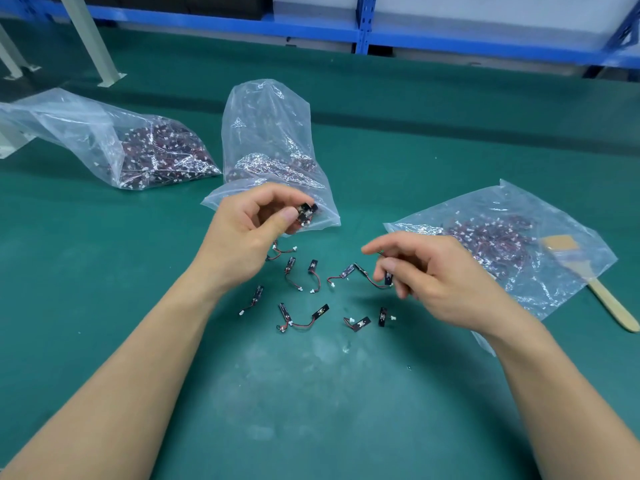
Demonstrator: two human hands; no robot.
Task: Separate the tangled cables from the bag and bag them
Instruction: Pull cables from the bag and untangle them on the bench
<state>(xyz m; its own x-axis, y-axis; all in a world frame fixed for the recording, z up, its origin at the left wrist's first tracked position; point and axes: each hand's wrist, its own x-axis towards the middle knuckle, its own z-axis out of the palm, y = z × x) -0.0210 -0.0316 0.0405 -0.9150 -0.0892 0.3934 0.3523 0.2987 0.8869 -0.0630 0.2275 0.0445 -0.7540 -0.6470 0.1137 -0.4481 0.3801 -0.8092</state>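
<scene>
Saw right hand (429, 278) pinching one cable (388, 278), wire trailing left; flat bag (554, 216) lay just right, nearer it. Left hand (249, 230) pinched small bunch (306, 213).

On the worktop (346, 410), a middle bag (266, 133). Left of it, a second bag (86, 133); right of it and nearer, a third bag (519, 230), then a brush (604, 299) farther right. Just before it, loose cables (303, 322); behind it, shelving (362, 29).
</scene>
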